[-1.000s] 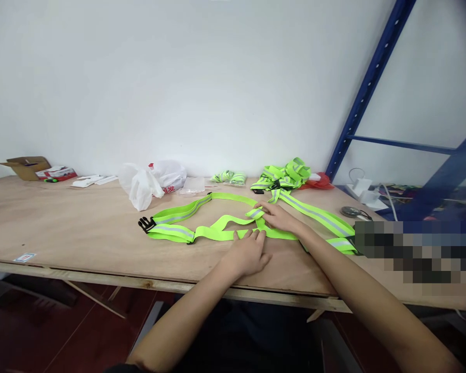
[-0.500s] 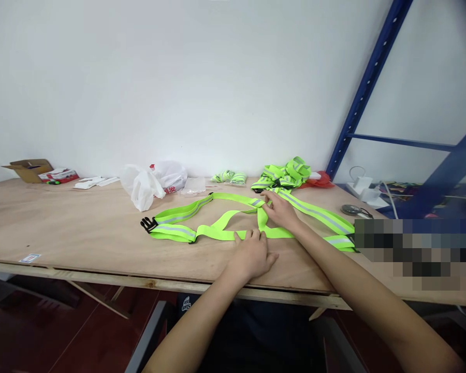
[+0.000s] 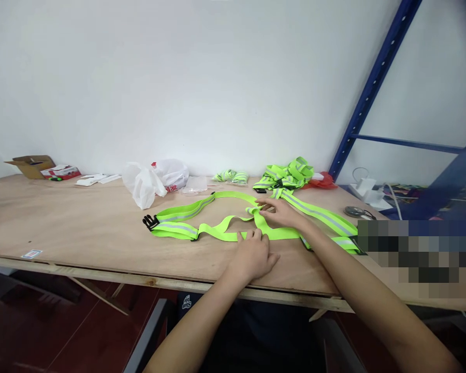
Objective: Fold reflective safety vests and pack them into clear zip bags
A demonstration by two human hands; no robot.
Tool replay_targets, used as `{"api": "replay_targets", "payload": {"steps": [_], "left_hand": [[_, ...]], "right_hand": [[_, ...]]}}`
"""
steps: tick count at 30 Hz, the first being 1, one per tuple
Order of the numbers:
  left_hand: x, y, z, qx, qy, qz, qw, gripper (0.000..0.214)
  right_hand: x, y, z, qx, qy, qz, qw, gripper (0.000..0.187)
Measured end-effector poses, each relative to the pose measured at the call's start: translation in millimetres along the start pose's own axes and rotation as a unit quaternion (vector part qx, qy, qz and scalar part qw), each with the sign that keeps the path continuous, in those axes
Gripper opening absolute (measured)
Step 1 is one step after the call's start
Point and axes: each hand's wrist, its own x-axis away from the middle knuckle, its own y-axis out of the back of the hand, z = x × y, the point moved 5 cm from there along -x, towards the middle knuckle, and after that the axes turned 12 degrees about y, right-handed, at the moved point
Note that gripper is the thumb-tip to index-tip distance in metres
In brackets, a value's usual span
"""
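Note:
A fluorescent yellow-green reflective vest (image 3: 217, 231), made of elastic straps with silver stripes, lies spread on the wooden table. A black buckle (image 3: 150, 223) is at its left end. My left hand (image 3: 255, 254) rests on the near strap, fingers lying over it and thumb apart. At the vest's middle, my right hand (image 3: 281, 212) pinches a strap where the cross pieces meet; the strap there is bunched and slightly raised. The right end of the vest runs to a blurred-out patch.
Behind the vest lie a heap of similar straps (image 3: 289, 175), bagged straps (image 3: 231, 176), white plastic bags (image 3: 142, 184) and a red bag (image 3: 323, 181). A cardboard box (image 3: 33, 167) stands far left. A blue metal rack (image 3: 368, 98) and a power strip (image 3: 368, 194) are at right.
My right hand has drawn the middle strap slightly, and its cross pieces are now more bunched and wavy. My left hand stays on the near strap. The view has shifted slightly.

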Motion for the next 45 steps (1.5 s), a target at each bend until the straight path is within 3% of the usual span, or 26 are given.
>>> {"api": "replay_targets", "payload": {"steps": [5,13,19,25,35,45], "left_hand": [[4.6,0.3,-2.4,-0.015,-0.006,-0.032,0.999,0.042],[-2.6,1.6,-1.2,0.004,0.022,-0.051,0.998,0.043],[-7.3,-1.6,-5.0,-0.006,0.047,-0.066,0.997,0.057],[-4.6,-10.4,-6.1,-0.004,0.052,-0.028,0.998,0.058],[11.7,-15.9,-5.5,0.038,0.004,0.013,0.999,0.060],[27.6,-4.3,-9.5,0.023,-0.029,-0.022,0.999,0.044]], "right_hand": [[4.4,7.1,-17.1,-0.097,-0.048,-0.022,0.994,0.040],[4.4,1.0,-20.8,0.054,0.000,0.063,0.997,0.022],[0.7,-0.2,-22.0,0.129,0.021,0.062,0.989,0.019],[1.3,-3.9,-37.7,0.168,0.050,0.071,0.982,0.022],[0.1,-5.0,-43.2,0.220,0.028,0.099,0.970,0.023],[0.9,-4.3,-41.9,0.274,-0.028,0.105,0.955,0.023]]}}
